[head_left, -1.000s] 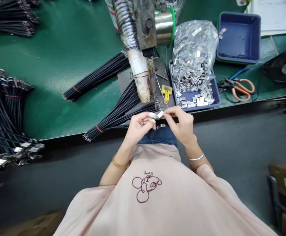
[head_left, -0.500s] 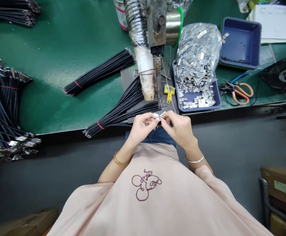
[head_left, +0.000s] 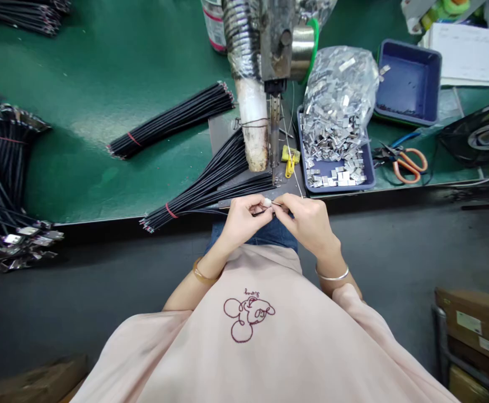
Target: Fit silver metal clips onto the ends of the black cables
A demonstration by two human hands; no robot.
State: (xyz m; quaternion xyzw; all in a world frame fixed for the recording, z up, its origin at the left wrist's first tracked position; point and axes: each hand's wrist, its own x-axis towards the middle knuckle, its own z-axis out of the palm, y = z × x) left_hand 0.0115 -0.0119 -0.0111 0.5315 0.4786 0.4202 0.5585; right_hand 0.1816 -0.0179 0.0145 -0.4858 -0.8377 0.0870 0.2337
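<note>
Silver metal: the small piece (head_left: pixel 276 204) at frame centre, pinched in my right hand (head_left: pixel 308 219), now shows only an edge, its bright face turned away; I judge that's close fingertip work. My left hand (head_left: pixel 241 219) curls beside it, holding what I can't tell.

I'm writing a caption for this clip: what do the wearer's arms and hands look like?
The ungloved left hand has a white covering on one fingertip and a tan bangle near the wrist. The ungloved right hand has a silver bangle near the wrist. The sleeves are loose and pale pink.
</note>
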